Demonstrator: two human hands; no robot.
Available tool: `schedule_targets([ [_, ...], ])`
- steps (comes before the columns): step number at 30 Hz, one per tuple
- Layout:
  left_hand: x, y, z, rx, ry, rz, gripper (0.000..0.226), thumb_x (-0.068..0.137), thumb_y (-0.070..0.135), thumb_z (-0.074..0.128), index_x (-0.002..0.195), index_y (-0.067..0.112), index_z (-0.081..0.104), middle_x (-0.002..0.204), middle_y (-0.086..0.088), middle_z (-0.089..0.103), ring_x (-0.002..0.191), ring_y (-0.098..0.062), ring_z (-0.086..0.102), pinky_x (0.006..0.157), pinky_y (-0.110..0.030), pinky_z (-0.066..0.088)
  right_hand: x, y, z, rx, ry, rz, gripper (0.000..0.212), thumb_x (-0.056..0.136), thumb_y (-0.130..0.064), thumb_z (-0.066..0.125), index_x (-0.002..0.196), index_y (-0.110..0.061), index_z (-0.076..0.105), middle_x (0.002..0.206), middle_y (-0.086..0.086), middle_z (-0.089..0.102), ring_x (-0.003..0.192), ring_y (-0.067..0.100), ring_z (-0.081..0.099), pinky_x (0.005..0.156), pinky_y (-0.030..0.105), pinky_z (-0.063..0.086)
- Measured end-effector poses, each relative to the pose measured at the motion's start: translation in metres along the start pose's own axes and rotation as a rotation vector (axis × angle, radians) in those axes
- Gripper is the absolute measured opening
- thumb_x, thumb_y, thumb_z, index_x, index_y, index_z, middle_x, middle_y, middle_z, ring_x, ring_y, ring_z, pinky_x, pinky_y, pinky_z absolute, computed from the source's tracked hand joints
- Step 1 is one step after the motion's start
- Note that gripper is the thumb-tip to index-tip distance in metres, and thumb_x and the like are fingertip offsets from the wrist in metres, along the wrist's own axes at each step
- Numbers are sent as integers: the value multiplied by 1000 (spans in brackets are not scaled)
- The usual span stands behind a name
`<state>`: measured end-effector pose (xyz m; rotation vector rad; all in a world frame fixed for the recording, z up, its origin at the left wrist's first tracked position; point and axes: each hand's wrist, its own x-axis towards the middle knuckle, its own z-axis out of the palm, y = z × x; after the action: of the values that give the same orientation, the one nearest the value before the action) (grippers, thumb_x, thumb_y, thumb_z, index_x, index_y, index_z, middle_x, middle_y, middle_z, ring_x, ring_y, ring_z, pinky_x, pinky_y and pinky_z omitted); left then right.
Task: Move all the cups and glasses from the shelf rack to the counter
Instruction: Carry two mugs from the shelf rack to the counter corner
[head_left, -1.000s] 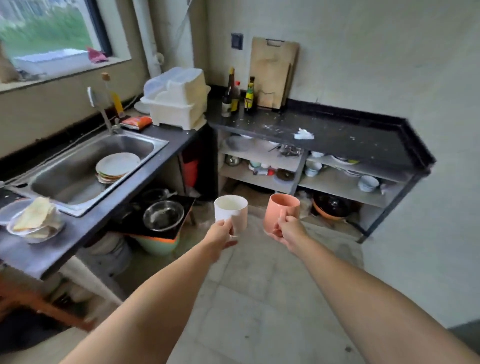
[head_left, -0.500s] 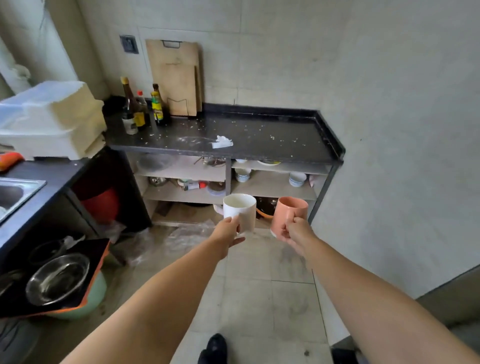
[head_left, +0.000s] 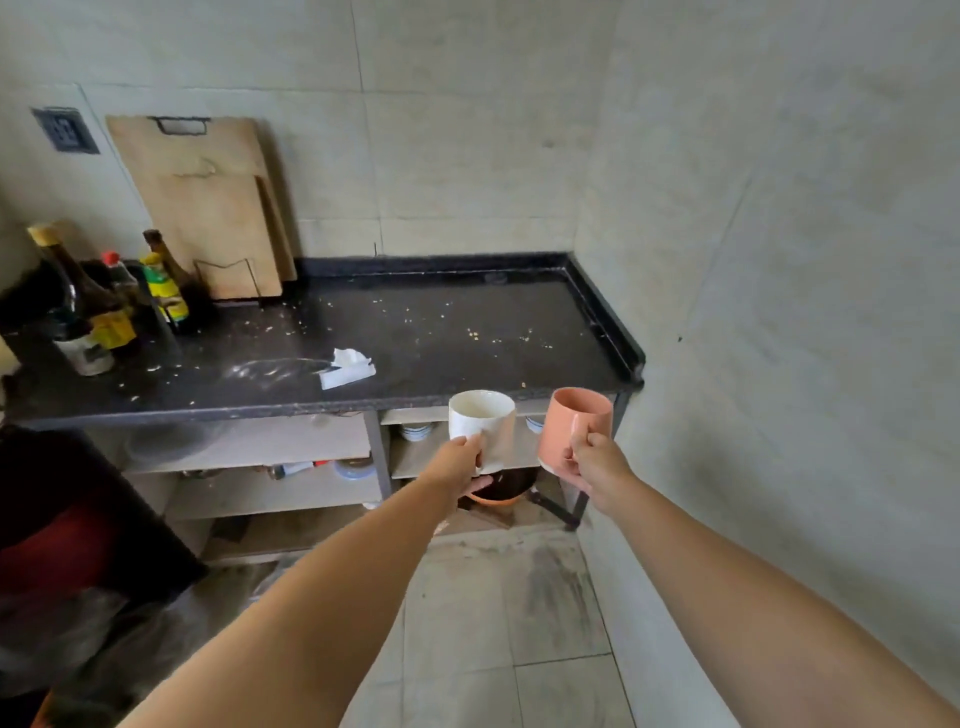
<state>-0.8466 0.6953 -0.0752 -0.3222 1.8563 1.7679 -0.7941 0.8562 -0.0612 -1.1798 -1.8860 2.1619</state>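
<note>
My left hand (head_left: 457, 462) grips a white mug (head_left: 480, 421) by its handle. A pink mug (head_left: 574, 423) is held the same way in my right hand (head_left: 595, 462). Both mugs are upright, side by side, in the air just in front of the black counter's (head_left: 441, 332) front right edge, at about counter height. Under the counter stands the shelf rack (head_left: 260, 447) with small bowls (head_left: 415, 430) on its upper board.
A crumpled white tissue (head_left: 349, 366) lies mid-counter among crumbs. Bottles (head_left: 93, 306) crowd the counter's left end, and wooden cutting boards (head_left: 202, 202) lean on the back wall. A tiled wall closes the right side. A dark pan (head_left: 501, 488) sits low in the rack.
The view has turned right, away from the sink, and closed in on the counter. Both mugs have come forward and up to the counter's front edge.
</note>
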Motion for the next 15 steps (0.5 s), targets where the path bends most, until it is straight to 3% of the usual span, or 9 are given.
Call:
schedule_targets([
  [3, 42, 26, 24, -5, -13, -5, 33, 101, 22, 39, 70, 14, 45, 76, -2, 40, 63, -10, 44, 55, -18, 57, 48, -27, -3, -76, 29, -3, 45, 104, -34, 33, 136, -4, 40, 113, 11, 49, 103, 24, 54, 80, 32, 53],
  [10, 143, 82, 90, 6, -6, -5, 31, 98, 19, 40, 68, 13, 43, 73, -2, 41, 60, -11, 44, 78, -26, 56, 179, -94, -24, -94, -2, -36, 41, 103, -33, 33, 117, 2, 50, 97, 12, 49, 92, 22, 53, 84, 34, 54],
  [12, 164, 92, 101, -21, 1, -1, 28, 97, 19, 40, 72, 11, 46, 89, -9, 52, 68, -13, 51, 76, -25, 57, 202, -110, -27, -101, -6, -48, 39, 103, -33, 33, 111, 1, 51, 88, 10, 49, 81, 19, 52, 83, 34, 54],
  [13, 176, 98, 109, -32, 5, -9, 24, 98, 18, 40, 77, 9, 49, 107, -18, 56, 78, -17, 57, 74, -24, 57, 217, -119, -30, -110, -11, -43, 37, 104, -32, 33, 109, 0, 51, 86, 10, 49, 79, 18, 51, 85, 35, 54],
  [15, 200, 112, 123, -50, 22, -37, 24, 97, 17, 40, 97, 0, 58, 142, -26, 44, 100, -28, 62, 70, -23, 57, 248, -139, -34, -128, -14, -28, 30, 104, -29, 34, 110, -4, 49, 83, 7, 49, 86, 21, 52, 91, 38, 53],
])
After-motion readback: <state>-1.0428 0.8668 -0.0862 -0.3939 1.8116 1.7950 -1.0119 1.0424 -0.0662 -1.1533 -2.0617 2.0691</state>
